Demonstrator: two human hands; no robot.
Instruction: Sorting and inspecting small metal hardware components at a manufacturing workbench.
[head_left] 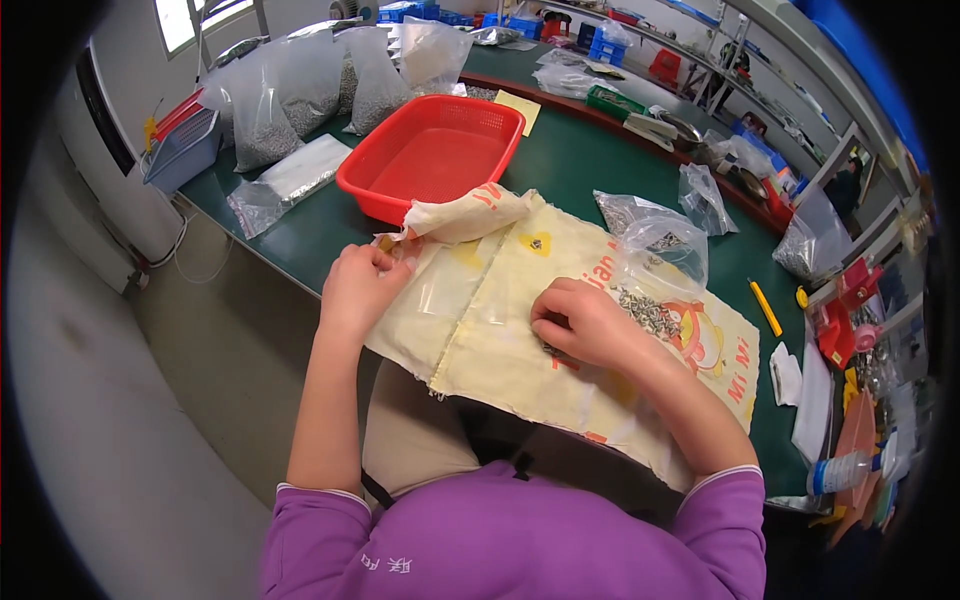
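Observation:
A pale yellow printed cloth (490, 340) lies over the near edge of the green table, its far left corner folded up. My left hand (365, 285) is at that fold, fingers bent together; what they pinch, if anything, is hidden. A flat clear plastic bag (435, 300) appears to lie beside them on the cloth. My right hand (580, 320) rests low over the cloth with curled fingers, and a few small dark bits show beneath them. Right of it lies a pile of small metal parts (648, 313), next to an open clear bag (665, 250) with more such parts.
A red plastic basket (430, 155) stands beyond the cloth. Several filled clear bags (265, 120) line the back left, near a grey-blue tray (185, 150). To the right are a yellow cutter-like tool (765, 307), a red tape dispenser (838, 330) and a bottle (842, 472).

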